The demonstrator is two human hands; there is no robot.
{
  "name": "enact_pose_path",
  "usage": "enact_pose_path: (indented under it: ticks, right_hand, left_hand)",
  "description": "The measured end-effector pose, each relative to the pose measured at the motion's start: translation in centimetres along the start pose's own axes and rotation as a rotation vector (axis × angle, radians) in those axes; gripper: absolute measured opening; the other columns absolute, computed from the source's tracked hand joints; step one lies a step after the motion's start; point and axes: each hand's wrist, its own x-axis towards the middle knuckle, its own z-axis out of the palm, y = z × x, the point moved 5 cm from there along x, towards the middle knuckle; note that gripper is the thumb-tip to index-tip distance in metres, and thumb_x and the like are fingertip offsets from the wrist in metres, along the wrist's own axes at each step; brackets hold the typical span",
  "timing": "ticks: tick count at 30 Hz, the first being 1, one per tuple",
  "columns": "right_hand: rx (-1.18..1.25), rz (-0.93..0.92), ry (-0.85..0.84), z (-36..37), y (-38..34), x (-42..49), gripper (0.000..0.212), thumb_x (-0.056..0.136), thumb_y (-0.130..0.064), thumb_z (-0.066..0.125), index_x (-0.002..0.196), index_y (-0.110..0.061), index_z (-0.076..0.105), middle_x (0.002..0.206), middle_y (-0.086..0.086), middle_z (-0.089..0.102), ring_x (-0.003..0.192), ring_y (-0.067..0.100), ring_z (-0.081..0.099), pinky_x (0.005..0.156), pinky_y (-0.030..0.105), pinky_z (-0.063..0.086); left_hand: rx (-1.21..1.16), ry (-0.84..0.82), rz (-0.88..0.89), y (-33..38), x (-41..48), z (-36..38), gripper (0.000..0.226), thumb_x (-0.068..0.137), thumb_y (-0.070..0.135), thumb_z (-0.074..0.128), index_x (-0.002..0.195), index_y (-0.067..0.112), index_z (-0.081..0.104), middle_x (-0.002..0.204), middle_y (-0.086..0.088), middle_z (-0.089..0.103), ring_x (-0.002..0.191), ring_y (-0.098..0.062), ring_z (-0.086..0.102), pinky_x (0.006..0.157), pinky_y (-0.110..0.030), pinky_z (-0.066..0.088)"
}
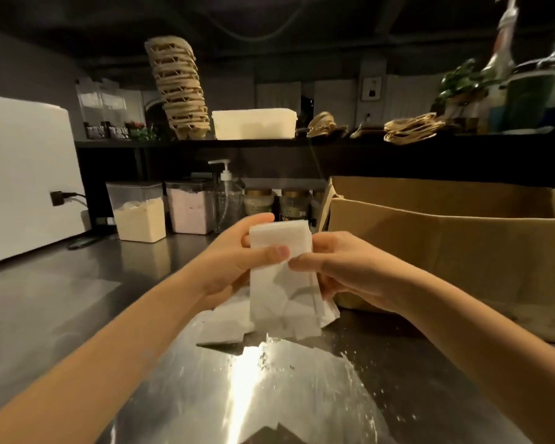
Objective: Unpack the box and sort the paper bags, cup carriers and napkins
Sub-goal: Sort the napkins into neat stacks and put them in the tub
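Observation:
Both hands hold a white stack of napkins (281, 274) upright above the steel counter (77, 299), just left of the open cardboard box (446, 251). My left hand (234, 264) grips the stack's left side, thumb across its front. My right hand (343, 267) pinches the right edge, thumb meeting the left thumb. The stack's lower part hangs loose, and its top edge is thick and squared. On the shelf behind stand a leaning tower of brown cup carriers (180, 88) and a white tub (253, 123). Paper bags with twisted handles (410, 129) lie flat on the shelf to the right.
Clear canisters (138, 213) of powder, a pump bottle (226, 197) and jars (292, 201) line the counter's back under the shelf. A white appliance (23, 181) fills the left side. White crumbs dust the counter near me. Plants (468, 78) stand at the far right of the shelf.

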Motion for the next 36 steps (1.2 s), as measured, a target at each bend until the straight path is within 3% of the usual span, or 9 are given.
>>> enact_pose_path:
  ticks: [6, 8, 15, 21, 26, 31, 36]
  right_hand:
    - [0.249, 0.033, 0.077, -1.4, -0.1, 3.9, 0.019, 0.087, -0.026, 0.066, 0.104, -0.018, 0.064, 0.094, 0.002, 0.073, 0.082, 0.015, 0.072, 0.071, 0.030, 0.060]
    - [0.296, 0.052, 0.109, -2.0, -1.6, 5.2, 0.019, 0.087, -0.027, 0.065, 0.105, -0.020, 0.064, 0.095, 0.000, 0.073, 0.083, 0.013, 0.071, 0.069, 0.029, 0.059]
    - [0.365, 0.079, 0.202, -5.6, -10.7, 10.5, 0.030, 0.085, -0.027, 0.069, 0.114, -0.026, 0.059, 0.103, -0.004, 0.070, 0.087, 0.012, 0.071, 0.072, 0.034, 0.061]
    - [0.320, 0.090, 0.198, -8.8, -18.2, 16.1, 0.017, 0.086, -0.026, 0.067, 0.101, -0.032, 0.061, 0.095, -0.009, 0.069, 0.082, 0.010, 0.069, 0.057, 0.020, 0.055]
    - [0.344, 0.199, 0.168, -10.7, -21.0, 21.3, 0.018, 0.087, -0.031, 0.066, 0.102, -0.025, 0.059, 0.102, 0.002, 0.069, 0.090, 0.021, 0.069, 0.073, 0.036, 0.060]
    - [0.324, 0.281, 0.109, -12.8, -21.4, 25.4, 0.019, 0.089, -0.024, 0.066, 0.102, -0.012, 0.062, 0.088, 0.011, 0.063, 0.067, 0.017, 0.055, 0.055, 0.023, 0.046]
    - [0.273, 0.320, 0.066, -13.5, -21.6, 29.7, 0.029, 0.087, -0.023, 0.068, 0.108, -0.004, 0.064, 0.099, 0.017, 0.063, 0.073, 0.021, 0.054, 0.059, 0.025, 0.046]
  left_hand:
    - [-0.066, -0.028, -0.120, 1.3, 5.0, -1.5, 0.067, 0.066, 0.020, 0.075, 0.129, 0.027, 0.053, 0.116, -0.008, 0.067, 0.104, -0.026, 0.068, 0.079, -0.038, 0.059]
    - [-0.077, -0.057, -0.170, 3.1, 6.1, -2.0, 0.056, 0.071, 0.021, 0.072, 0.124, 0.024, 0.055, 0.109, -0.007, 0.071, 0.098, -0.025, 0.070, 0.076, -0.037, 0.060]
    - [-0.038, -0.175, -0.338, 11.9, 9.2, -5.9, 0.039, 0.082, 0.031, 0.068, 0.118, 0.019, 0.063, 0.113, -0.009, 0.072, 0.106, -0.026, 0.068, 0.097, -0.046, 0.051]
    - [0.070, -0.162, -0.355, 19.4, 13.3, -10.4, 0.035, 0.086, 0.025, 0.067, 0.120, 0.017, 0.063, 0.113, -0.003, 0.072, 0.108, -0.019, 0.067, 0.098, -0.041, 0.051]
    - [0.053, -0.126, -0.423, 21.8, 17.0, -13.5, 0.031, 0.088, 0.021, 0.066, 0.119, 0.017, 0.063, 0.113, -0.003, 0.073, 0.109, -0.021, 0.067, 0.102, -0.044, 0.048]
    - [0.021, -0.123, -0.479, 21.7, 20.1, -15.8, 0.025, 0.090, 0.026, 0.064, 0.115, 0.021, 0.063, 0.105, -0.002, 0.075, 0.096, -0.016, 0.071, 0.079, -0.030, 0.057]
    - [-0.020, -0.128, -0.484, 21.1, 23.6, -17.8, 0.029, 0.091, 0.027, 0.064, 0.119, 0.021, 0.061, 0.111, -0.004, 0.073, 0.105, -0.020, 0.068, 0.088, -0.033, 0.055]
